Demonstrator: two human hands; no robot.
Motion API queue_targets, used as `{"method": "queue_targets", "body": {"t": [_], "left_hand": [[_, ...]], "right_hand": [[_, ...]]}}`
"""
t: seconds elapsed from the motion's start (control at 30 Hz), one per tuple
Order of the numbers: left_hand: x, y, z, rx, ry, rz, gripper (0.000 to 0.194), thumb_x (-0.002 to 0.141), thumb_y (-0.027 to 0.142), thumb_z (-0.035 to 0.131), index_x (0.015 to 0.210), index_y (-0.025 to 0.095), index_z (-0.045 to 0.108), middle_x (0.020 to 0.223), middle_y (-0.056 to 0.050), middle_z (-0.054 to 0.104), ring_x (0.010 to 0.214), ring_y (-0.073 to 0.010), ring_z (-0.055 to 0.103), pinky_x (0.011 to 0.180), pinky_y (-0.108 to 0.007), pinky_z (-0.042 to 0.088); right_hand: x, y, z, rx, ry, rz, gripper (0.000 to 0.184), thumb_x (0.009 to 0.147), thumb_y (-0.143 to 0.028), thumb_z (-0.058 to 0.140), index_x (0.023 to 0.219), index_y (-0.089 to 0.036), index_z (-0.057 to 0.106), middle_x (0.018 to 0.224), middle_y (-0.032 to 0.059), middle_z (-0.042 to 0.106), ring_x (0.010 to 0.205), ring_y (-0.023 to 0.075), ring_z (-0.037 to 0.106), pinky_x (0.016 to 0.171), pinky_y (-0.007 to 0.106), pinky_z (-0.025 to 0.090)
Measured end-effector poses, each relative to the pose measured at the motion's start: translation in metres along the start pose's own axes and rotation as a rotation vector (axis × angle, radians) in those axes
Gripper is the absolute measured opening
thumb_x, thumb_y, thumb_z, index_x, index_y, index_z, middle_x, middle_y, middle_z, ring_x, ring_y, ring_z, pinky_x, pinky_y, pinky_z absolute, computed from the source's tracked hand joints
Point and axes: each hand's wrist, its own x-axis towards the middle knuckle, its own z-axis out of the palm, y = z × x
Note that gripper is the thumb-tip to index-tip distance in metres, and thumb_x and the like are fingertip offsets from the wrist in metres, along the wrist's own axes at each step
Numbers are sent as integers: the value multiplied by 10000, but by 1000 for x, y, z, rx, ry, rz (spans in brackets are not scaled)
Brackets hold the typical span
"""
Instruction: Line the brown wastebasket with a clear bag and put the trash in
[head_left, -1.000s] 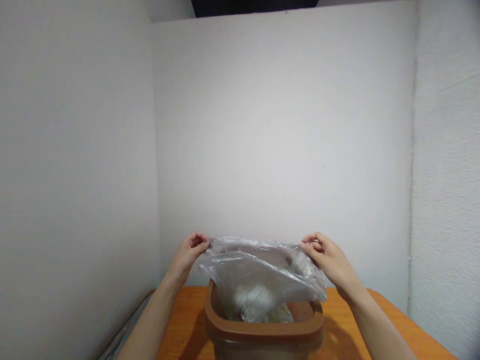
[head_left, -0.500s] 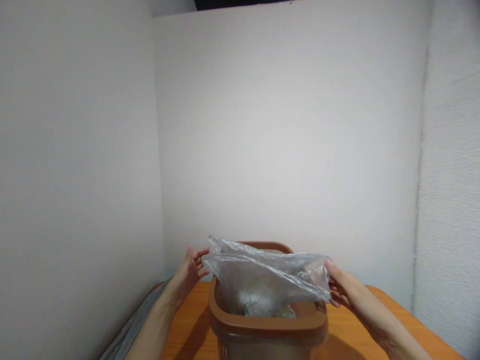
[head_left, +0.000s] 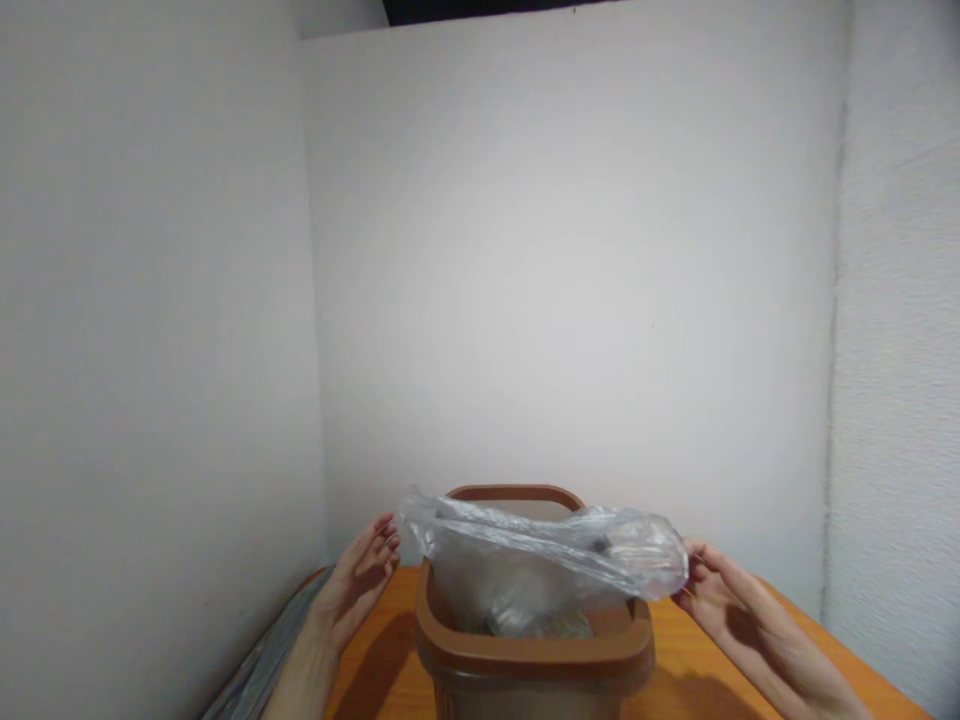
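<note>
A thin, clear plastic bag point(head_left: 525, 560) stretches across the top of a brown bin point(head_left: 536, 655), its lower part hanging inside. At the bag's left corner, the fingertips of my left hand point(head_left: 364, 572) are closed on the film, with the other fingers loosely curled. My right hand point(head_left: 720, 590) pinches the bag's right end between thumb and fingers, just beyond the bin's right side. The bag's mouth is crumpled and looks nearly flat. Some crinkled plastic shows low in the bin, and the bin's bottom is hidden.
The bin stands on an orange-brown wooden table point(head_left: 675, 665). Greyish plastic sheeting point(head_left: 281, 640) lies along the table's left edge. White walls point(head_left: 487, 280) rise behind and at both sides.
My hands have moved farther apart, left hand to the left and right hand to the right. The bag is stretched wider and sits slightly lower on the left.
</note>
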Motion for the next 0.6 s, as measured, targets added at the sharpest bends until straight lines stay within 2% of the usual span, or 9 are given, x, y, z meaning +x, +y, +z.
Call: {"method": "queue_targets", "body": {"t": [0.1,0.2,0.3,0.37,0.43,0.5,0.6], "left_hand": [[-8,-13,5,-1,-96,-32,552,651,542,823,1085,223,696,1196,-127,673,1229,-313,572,981,-419,511],[-11,-14,23,29,-217,-57,560,636,579,813,1072,243,710,1259,-129,643,1330,-356,482,994,-480,486],[-7,-3,43,79,-317,-72,588,648,579,804,1096,210,715,1274,-136,635,1334,-363,473,989,-494,469],[-3,6,57,111,-343,-69,647,637,585,812,1142,195,706,1303,-135,625,1328,-352,475,1022,-477,443],[2,13,69,147,-350,-56,646,649,576,812,1158,192,709,1329,-123,618,1314,-332,486,1051,-435,418],[4,17,79,186,-340,-34,545,703,508,803,1136,187,725,1324,-106,628,1284,-302,509,1051,-376,405],[3,19,89,213,-301,-1,475,765,413,778,1181,195,709,1191,-85,701,1182,-271,580,1002,-335,421]], "right_hand": [[-1,23,3,-44,-55,-40,633,685,-675,722,1202,-313,676,1373,107,590,1317,357,484,1129,508,355],[-2,33,16,-172,-161,-62,814,623,-715,750,1321,-328,593,1511,90,464,1416,344,369,1191,499,235],[-2,30,32,-248,-199,-77,892,642,-743,717,1381,-273,546,1540,121,418,1429,345,350,1182,492,257],[0,27,42,-243,-198,-83,892,671,-742,695,1405,-266,521,1551,122,401,1432,335,349,1176,470,277],[1,25,51,-207,-207,-81,855,711,-711,685,1431,-296,484,1554,98,404,1434,311,353,1175,438,290],[2,22,59,-153,-227,-63,857,737,-685,679,1467,-311,429,1526,92,449,1428,308,364,1163,445,316],[0,14,68,-103,-202,-52,761,806,-608,658,1463,-294,439,1482,86,506,1435,308,351,1164,478,315]]}}
